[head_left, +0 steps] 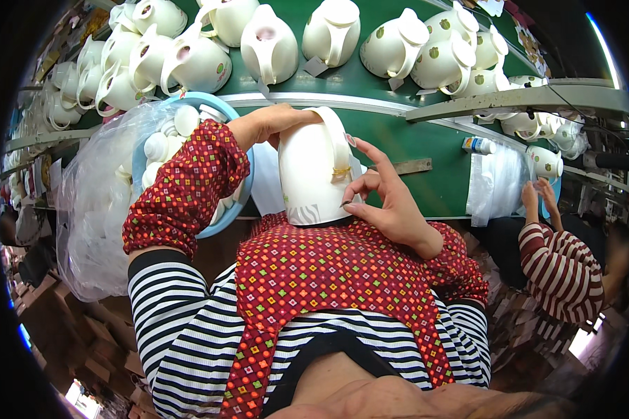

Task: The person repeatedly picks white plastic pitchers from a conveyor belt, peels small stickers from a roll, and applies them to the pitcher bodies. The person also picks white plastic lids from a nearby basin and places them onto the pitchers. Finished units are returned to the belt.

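Note:
A white ceramic-looking jug point(300, 167) lies tipped before my chest, its handle point(337, 140) turned up and to the right. My left hand point(276, 123) holds its far end, with the fingertips hidden behind the handle. A thin gold-coloured tie point(340, 172) circles the lower part of the handle. My right hand point(390, 199) is at the jug's right side, fingers bent and apart. The index fingertip is against the handle; the thumb and another finger come close to the jug's lower wall beneath the tie. Grey leaf-like marks decorate that wall.
A blue tub point(247, 178) of white lids point(162, 146) stands left, beside clear plastic sheeting point(94, 209). Jugs point(269, 45) line the far green table point(437, 192). A flat strip point(414, 167), small bottle point(479, 145) and plastic bags point(495, 183) lie right. Another person's hands point(539, 199) work there.

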A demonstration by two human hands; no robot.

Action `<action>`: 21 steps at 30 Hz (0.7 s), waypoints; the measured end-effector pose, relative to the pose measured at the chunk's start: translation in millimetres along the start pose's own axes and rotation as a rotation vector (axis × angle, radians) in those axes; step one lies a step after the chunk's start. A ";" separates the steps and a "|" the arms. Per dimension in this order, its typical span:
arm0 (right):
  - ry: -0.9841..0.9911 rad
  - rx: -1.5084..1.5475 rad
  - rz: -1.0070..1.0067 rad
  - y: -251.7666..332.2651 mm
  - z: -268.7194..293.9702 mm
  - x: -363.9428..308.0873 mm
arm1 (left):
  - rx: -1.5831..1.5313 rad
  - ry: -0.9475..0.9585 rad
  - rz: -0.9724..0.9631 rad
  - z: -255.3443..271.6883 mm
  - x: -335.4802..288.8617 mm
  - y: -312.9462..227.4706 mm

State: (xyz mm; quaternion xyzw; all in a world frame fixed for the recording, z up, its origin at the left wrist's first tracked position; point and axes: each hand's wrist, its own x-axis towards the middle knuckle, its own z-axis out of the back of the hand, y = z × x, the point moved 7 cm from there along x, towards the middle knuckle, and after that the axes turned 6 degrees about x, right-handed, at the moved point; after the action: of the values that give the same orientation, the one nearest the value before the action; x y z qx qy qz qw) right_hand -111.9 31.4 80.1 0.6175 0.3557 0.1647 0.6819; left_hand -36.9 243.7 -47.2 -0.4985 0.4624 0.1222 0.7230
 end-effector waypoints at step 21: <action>-0.093 -0.044 -0.036 -12.2 -9.3 8.4 | -0.012 0.002 -0.014 1.6 1.4 10.5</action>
State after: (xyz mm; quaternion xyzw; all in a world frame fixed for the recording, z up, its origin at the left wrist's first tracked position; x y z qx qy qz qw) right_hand -115.1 41.4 66.2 0.6031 0.3309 0.1314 0.7138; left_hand -42.0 249.6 -54.5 -0.5063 0.4590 0.1195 0.7203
